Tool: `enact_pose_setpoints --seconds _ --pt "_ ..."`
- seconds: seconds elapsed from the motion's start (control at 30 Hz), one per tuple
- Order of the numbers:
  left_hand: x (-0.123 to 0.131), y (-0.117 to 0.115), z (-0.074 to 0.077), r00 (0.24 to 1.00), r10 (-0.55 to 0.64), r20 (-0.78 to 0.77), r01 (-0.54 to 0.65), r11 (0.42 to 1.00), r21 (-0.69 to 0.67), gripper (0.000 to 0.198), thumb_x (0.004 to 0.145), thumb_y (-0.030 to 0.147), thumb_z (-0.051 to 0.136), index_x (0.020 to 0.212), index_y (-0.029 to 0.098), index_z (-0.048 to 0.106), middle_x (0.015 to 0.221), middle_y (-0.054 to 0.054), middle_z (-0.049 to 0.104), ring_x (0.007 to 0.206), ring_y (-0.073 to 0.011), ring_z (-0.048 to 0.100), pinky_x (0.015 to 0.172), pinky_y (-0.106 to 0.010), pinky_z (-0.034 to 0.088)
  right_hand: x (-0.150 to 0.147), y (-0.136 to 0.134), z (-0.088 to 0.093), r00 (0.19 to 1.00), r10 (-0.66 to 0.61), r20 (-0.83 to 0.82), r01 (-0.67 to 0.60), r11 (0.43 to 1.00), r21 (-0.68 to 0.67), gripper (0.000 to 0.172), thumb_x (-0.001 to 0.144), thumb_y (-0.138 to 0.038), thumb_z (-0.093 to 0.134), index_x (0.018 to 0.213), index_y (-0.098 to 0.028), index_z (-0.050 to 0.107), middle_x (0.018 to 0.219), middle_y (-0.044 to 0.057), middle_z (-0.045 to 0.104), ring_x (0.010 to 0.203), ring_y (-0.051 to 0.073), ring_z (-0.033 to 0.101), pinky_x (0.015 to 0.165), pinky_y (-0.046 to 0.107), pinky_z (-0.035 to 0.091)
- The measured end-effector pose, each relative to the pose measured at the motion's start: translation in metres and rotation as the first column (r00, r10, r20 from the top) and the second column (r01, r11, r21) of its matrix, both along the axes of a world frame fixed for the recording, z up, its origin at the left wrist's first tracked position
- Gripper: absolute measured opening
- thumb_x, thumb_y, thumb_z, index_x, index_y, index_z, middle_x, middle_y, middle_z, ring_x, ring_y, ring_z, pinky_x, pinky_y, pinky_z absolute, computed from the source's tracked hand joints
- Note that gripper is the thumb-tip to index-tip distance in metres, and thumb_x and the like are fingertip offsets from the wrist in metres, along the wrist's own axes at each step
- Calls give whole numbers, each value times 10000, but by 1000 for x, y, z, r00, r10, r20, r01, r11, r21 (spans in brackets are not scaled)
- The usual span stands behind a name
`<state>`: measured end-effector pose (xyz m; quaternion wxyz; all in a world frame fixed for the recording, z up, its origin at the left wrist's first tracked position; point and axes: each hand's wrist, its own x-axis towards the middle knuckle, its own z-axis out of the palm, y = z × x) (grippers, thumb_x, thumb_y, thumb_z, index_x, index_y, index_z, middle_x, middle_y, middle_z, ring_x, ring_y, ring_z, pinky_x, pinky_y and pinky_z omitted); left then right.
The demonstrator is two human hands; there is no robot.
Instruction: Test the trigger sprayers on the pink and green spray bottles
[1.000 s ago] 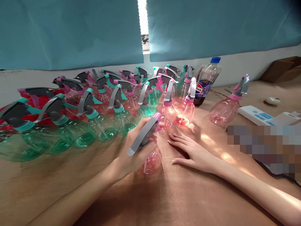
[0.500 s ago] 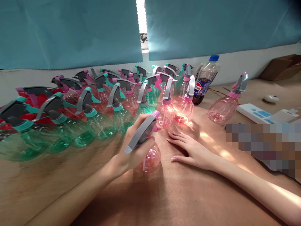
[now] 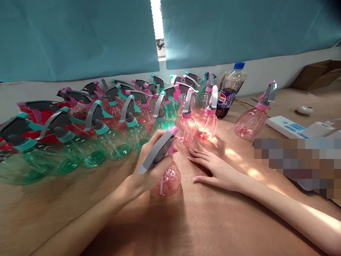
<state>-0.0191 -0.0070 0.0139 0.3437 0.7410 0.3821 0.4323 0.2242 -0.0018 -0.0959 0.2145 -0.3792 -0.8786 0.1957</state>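
Teal curtains [image 3: 80, 39] hang over a pale wall beyond both hands, a bright gap parting them, and a brown wood-toned table [image 3: 213, 224] spreads beneath. Farthest left of the fingers runs a slanting row of green spray bottles [image 3: 113, 144], more bottles crowding behind it. Next comes the left hand [image 3: 153, 163], its fingers curled firmly round the neck and trigger of a pink spray bottle [image 3: 170, 179]. That bottle's body lies directly below and slightly right of the gripping fingers, its base apparently on the table; the long axis is near upright, and the nozzle points forward and to the right. The left hand has it; the right hand [image 3: 220, 170] lies flat just beside it, fingers loosely spread and holding nothing. Past the fingers, between the two hands, stand two standing pink bottles [image 3: 186, 129]. Forward and right of the right fingers come a cola bottle [image 3: 226, 97], a lone pink bottle [image 3: 249, 122] and a white power strip [image 3: 283, 127].

As for materials, the green bodies are thin, clear, ribbed plastic under matte grey heads; the held one is a similar rounded pink bulb with a smooth grey back piece; the cola bottle is taller, with a blue cap.
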Motion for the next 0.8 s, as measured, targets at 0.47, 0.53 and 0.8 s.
enact_pose_setpoints --seconds 0.47,0.53,0.8 --pt "-1 -1 -5 999 -41 24 43 995 -89 227 792 211 553 1018 229 562 727 25 488 547 -124 365 548 -292 366 0 0 1 1000 2 22 -2 1000 -6 693 888 -594 603 1447 -196 503 1548 142 417 1440 356 356 1162 600 309" --pt "-1 0 -5 999 -43 26 45 995 -84 205 791 213 557 995 230 570 731 21 484 556 -126 373 545 -290 369 1 0 2 1000 2 18 -2 1000 -7 685 888 -593 605 1446 -210 503 1548 135 420 1439 355 359 1159 602 316" --pt "-2 1 -7 999 -33 -3 33 997 -71 153 808 218 549 960 229 569 678 38 441 515 -116 349 548 -296 390 0 0 1 1000 0 17 0 1000 -8 685 889 -593 605 1450 -213 501 1550 131 422 1440 356 356 1162 590 320"
